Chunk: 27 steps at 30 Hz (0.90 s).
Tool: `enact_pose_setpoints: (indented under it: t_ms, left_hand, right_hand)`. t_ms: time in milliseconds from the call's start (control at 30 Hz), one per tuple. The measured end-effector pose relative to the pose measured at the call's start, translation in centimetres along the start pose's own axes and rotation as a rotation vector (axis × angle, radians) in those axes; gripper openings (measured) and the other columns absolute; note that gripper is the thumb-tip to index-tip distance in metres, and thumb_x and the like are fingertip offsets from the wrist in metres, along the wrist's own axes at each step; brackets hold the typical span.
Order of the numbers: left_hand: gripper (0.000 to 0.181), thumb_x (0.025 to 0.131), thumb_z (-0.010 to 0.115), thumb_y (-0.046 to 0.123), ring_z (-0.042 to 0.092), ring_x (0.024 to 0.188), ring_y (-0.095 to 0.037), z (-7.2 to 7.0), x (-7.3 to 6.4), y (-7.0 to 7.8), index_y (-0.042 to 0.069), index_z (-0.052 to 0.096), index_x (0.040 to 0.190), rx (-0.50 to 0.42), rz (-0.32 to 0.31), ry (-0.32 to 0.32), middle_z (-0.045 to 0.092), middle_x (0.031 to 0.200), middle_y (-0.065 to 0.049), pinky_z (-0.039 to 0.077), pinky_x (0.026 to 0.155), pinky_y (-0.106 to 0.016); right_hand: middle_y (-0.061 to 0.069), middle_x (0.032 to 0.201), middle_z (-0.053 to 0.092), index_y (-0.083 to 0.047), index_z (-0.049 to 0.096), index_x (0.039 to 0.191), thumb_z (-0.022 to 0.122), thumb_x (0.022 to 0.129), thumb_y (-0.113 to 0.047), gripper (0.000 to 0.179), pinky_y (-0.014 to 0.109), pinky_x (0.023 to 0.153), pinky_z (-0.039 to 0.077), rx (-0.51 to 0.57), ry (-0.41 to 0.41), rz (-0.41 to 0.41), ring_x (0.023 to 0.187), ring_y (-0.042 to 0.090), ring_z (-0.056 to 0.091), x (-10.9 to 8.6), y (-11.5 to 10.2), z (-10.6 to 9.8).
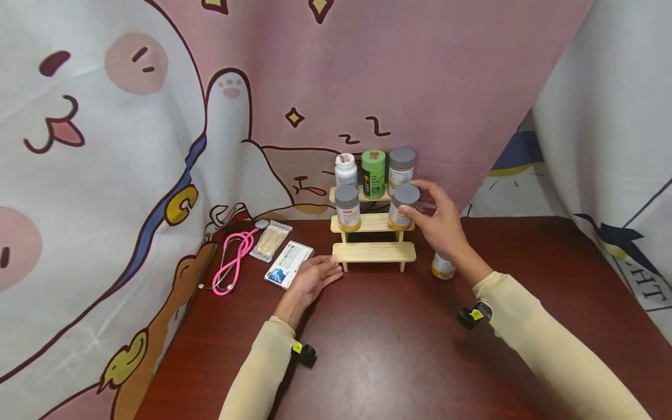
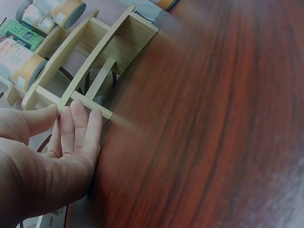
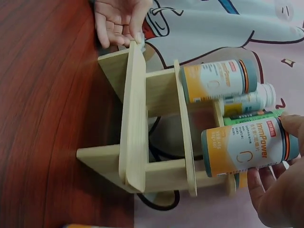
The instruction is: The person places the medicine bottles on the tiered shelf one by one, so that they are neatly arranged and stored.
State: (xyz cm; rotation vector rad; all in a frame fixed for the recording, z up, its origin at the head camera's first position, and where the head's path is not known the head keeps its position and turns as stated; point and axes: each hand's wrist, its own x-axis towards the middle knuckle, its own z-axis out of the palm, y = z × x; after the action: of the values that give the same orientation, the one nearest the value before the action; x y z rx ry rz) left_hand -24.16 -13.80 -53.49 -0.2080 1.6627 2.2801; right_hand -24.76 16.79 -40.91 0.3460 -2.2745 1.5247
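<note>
My right hand grips a grey-lidded supplement bottle with a white and orange label, near its lid. The bottle is upright at the right end of the middle step of a small wooden stepped rack; a narrow gap shows under its base in the right wrist view. My left hand pinches the left end of the lowest step between thumb and fingers. A matching bottle stands at the left of the middle step. On the top step are a white bottle, a green bottle and another grey-lidded bottle.
One more orange-labelled bottle stands on the table right of the rack, partly behind my right arm. To the left lie a medicine box, a pack of cotton swabs and a pink stethoscope. A printed curtain hangs behind.
</note>
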Motion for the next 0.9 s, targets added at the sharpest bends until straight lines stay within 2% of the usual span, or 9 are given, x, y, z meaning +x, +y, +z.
enact_pose_setpoints:
  t_ms: [100, 200, 367, 500, 667, 767, 900]
  left_hand:
    - [0.014, 0.106, 0.060, 0.004, 0.073, 0.093, -0.017, 0.0, 0.0, 0.0, -0.002, 0.061, 0.118, 0.004, 0.005, -0.005, 0.070, 0.100, -0.006, 0.061, 0.108, -0.046]
    - [0.013, 0.106, 0.059, 0.004, 0.073, 0.093, -0.016, 0.1, 0.0, 0.0, -0.001, 0.061, 0.118, 0.001, 0.001, -0.006, 0.070, 0.100, -0.006, 0.061, 0.107, -0.046]
    - [0.008, 0.106, 0.059, 0.003, 0.073, 0.092, -0.016, 0.1, -0.1, 0.1, 0.002, 0.062, 0.113, -0.010, -0.006, 0.006, 0.070, 0.100, -0.006, 0.064, 0.104, -0.042]
    - [0.008, 0.106, 0.059, 0.004, 0.073, 0.092, -0.016, 0.1, -0.1, 0.2, 0.002, 0.062, 0.113, -0.003, 0.000, 0.002, 0.070, 0.099, -0.006, 0.064, 0.104, -0.042]
    - [0.011, 0.106, 0.058, 0.004, 0.073, 0.094, -0.016, 0.1, 0.0, 0.2, 0.001, 0.061, 0.116, -0.003, -0.006, -0.004, 0.069, 0.100, -0.005, 0.062, 0.107, -0.043]
    - [0.012, 0.106, 0.059, 0.005, 0.073, 0.095, -0.016, 0.0, 0.1, 0.1, 0.000, 0.061, 0.117, -0.003, -0.008, -0.001, 0.069, 0.101, -0.006, 0.061, 0.108, -0.043]
    - [0.008, 0.106, 0.060, 0.004, 0.073, 0.095, -0.016, 0.1, -0.1, 0.1, 0.003, 0.062, 0.113, -0.005, -0.009, 0.007, 0.070, 0.102, -0.007, 0.062, 0.107, -0.042]
  right_hand:
    - [0.014, 0.132, 0.057, -0.014, 0.058, 0.146, 0.082, 0.095, -0.022, 0.056, 0.039, 0.100, 0.058, -0.012, 0.011, 0.019, 0.120, 0.026, 0.064, 0.1, 0.0, 0.9]
    - [0.015, 0.130, 0.055, -0.014, 0.059, 0.145, 0.082, 0.095, -0.024, 0.056, 0.043, 0.099, 0.058, -0.020, 0.016, 0.045, 0.120, 0.029, 0.064, 0.1, -0.1, 1.8]
    - [0.016, 0.128, 0.055, -0.014, 0.058, 0.146, 0.081, 0.096, -0.027, 0.057, 0.045, 0.098, 0.056, -0.007, 0.011, 0.075, 0.119, 0.032, 0.063, 0.2, -0.1, 2.9]
    - [0.015, 0.129, 0.055, -0.015, 0.059, 0.145, 0.082, 0.095, -0.028, 0.057, 0.044, 0.097, 0.058, -0.009, 0.032, 0.086, 0.117, 0.028, 0.063, 0.5, -0.2, 3.4]
    - [0.015, 0.129, 0.055, -0.014, 0.061, 0.144, 0.084, 0.093, -0.023, 0.056, 0.044, 0.096, 0.060, 0.008, 0.044, 0.079, 0.117, 0.024, 0.063, 0.9, -0.3, 4.0]
    - [0.017, 0.129, 0.056, -0.013, 0.062, 0.143, 0.085, 0.092, -0.021, 0.056, 0.040, 0.093, 0.061, 0.014, 0.043, 0.071, 0.115, 0.025, 0.063, 1.0, -0.5, 4.4]
    - [0.017, 0.129, 0.057, -0.012, 0.062, 0.142, 0.085, 0.091, -0.019, 0.056, 0.043, 0.093, 0.063, 0.002, 0.039, 0.049, 0.113, 0.028, 0.064, 1.1, -0.7, 4.9]
